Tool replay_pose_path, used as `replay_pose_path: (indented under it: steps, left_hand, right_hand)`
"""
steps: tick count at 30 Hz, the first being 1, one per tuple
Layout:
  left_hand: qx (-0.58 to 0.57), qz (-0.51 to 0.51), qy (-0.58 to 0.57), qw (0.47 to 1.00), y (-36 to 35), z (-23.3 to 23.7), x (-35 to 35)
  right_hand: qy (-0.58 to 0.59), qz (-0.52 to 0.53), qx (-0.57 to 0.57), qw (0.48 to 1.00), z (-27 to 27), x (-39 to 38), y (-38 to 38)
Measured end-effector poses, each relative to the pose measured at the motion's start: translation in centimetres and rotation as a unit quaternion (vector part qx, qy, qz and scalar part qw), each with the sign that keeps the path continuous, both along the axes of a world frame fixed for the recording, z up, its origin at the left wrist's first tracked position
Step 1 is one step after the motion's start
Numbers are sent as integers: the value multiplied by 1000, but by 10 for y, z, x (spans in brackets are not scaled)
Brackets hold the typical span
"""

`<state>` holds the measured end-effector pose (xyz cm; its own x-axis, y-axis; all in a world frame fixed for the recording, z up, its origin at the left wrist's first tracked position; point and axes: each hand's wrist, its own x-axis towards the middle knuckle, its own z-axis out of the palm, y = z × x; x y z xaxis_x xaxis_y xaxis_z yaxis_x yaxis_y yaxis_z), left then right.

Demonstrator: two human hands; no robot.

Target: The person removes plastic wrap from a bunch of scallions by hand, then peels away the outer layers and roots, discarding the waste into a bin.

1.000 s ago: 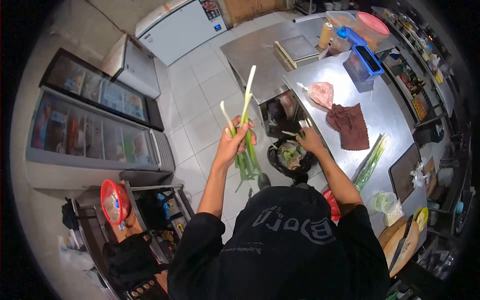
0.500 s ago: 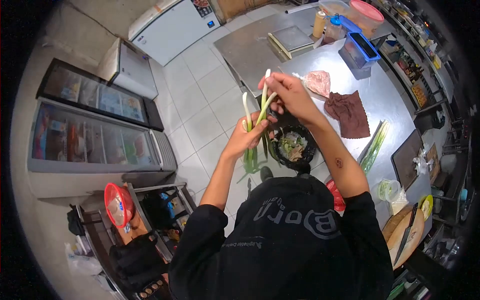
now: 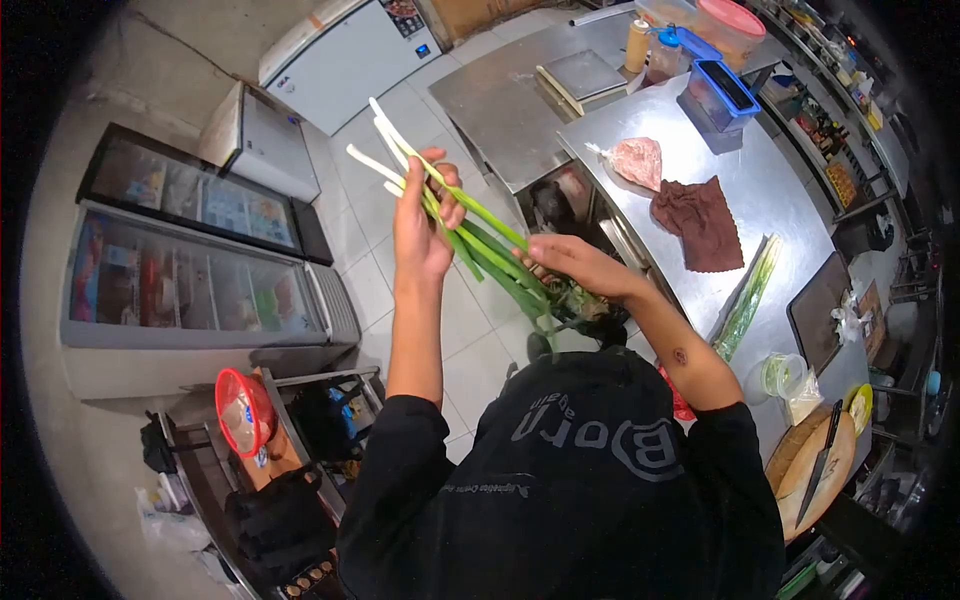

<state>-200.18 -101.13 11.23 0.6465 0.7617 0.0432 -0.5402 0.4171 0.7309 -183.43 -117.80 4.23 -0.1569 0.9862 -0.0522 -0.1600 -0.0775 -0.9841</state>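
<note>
Several green onions (image 3: 490,257) stretch diagonally between my hands, white ends pointing up and left, dark leaves trailing down to the right. My left hand (image 3: 422,225) is closed around them just below the white ends. Farther down the stalks, my right hand (image 3: 578,262) pinches the green leaves, with its fingertips partly hidden. Beneath the right hand is a dark bin (image 3: 600,325) with scraps in it, largely covered by the hand and leaves.
On the steel table (image 3: 650,115) to the right lie a bag of pinkish food (image 3: 636,162), a brown cloth (image 3: 700,225) and another bundle of green onions (image 3: 748,300). A knife (image 3: 820,465) rests on a round cutting board (image 3: 800,500). Glass-door fridges (image 3: 190,270) stand left.
My left hand has risen up and left with the green onions, now tilted diagonally. My right hand has dropped from the white ends to the leaves, covering much of the bin.
</note>
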Motion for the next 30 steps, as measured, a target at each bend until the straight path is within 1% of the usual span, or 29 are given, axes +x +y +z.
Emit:
replay_pose_path:
  steps: [1, 2, 3, 4, 5, 6, 7, 8, 9, 11, 12, 13, 14, 15, 16, 17, 19, 21, 23, 25, 26, 28, 29, 30]
  left_hand:
    - [-19, 0, -34, 999, 4, 2, -1]
    - [-22, -34, -60, 997, 9, 1, -5]
    - [-21, -33, -58, 998, 7, 5, -3]
    - [-51, -13, -59, 997, 4, 10, 0]
    - [-81, 6, -61, 995, 2, 13, 2]
    - [-64, -21, -57, 996, 5, 10, -1]
    - [-63, -20, -57, 996, 6, 7, -1]
    - [-67, -17, -51, 996, 8, 5, 0]
    - [-72, -14, -46, 996, 8, 4, 1]
    - [-77, -2, -38, 996, 3, 3, 5]
    - [-108, 18, -49, 993, -2, 5, 9]
    - [-138, 39, -61, 988, -8, 8, 14]
    - [-149, 61, -55, 985, -12, 12, 18]
    - [-148, 64, -57, 985, -9, 6, 16]
    - [-135, 34, -74, 987, -4, -4, 14]
    - [-123, 3, -90, 988, 1, -13, 13]
    - [-135, 17, -84, 987, -5, -8, 16]
    - [-165, -3, -91, 982, -7, -7, 17]
    - [-156, 9, -92, 983, -10, -7, 19]
    - [-126, -24, -121, 984, -9, -12, 20]
    - [-126, -24, -122, 984, -10, -14, 21]
    - [-101, 0, -87, 991, -15, -13, 22]
    - [-100, -1, -88, 991, -16, -13, 22]
    - [-78, 0, -88, 993, -18, -13, 22]
  right_hand:
    - [2, 1, 1, 1000, 3, 0, -2]
    - [16, -12, -17, 1000, 7, 0, -4]
    - [31, -24, -34, 999, 11, -1, -6]
    - [12, -49, 4, 999, 17, -1, -6]
    - [13, -49, 5, 999, 21, -1, -6]
    - [34, -55, 3, 998, 24, 0, -7]
    - [55, -61, 1, 997, 27, 1, -8]
    - [29, -53, 10, 998, 31, 5, -9]
    - [28, -50, 11, 998, 34, 5, -10]
    - [-5, -100, 54, 993, 38, -1, -15]
    - [-37, -141, 81, 986, 46, -6, -17]
    - [-37, -136, 83, 987, 47, -6, -15]
    - [-162, -175, 140, 961, 47, -6, -14]
    - [-284, -211, 194, 915, 48, -7, -13]
    - [-284, -208, 196, 915, 49, -7, -12]
    - [-279, -213, 176, 919, 49, -8, -12]
    - [-269, -226, 135, 927, 49, -11, -12]
    - [-251, -218, 125, 935, 49, -9, -11]
    - [-234, -211, 114, 942, 44, -7, -10]
    - [-91, -186, 93, 974, 36, -7, -7]
    - [-92, -187, 93, 974, 35, -5, -8]
    - [4, -162, 16, 987, 42, -3, -10]
    - [4, -162, 16, 987, 43, -3, -10]
    - [29, -148, -3, 989, 42, -1, -10]
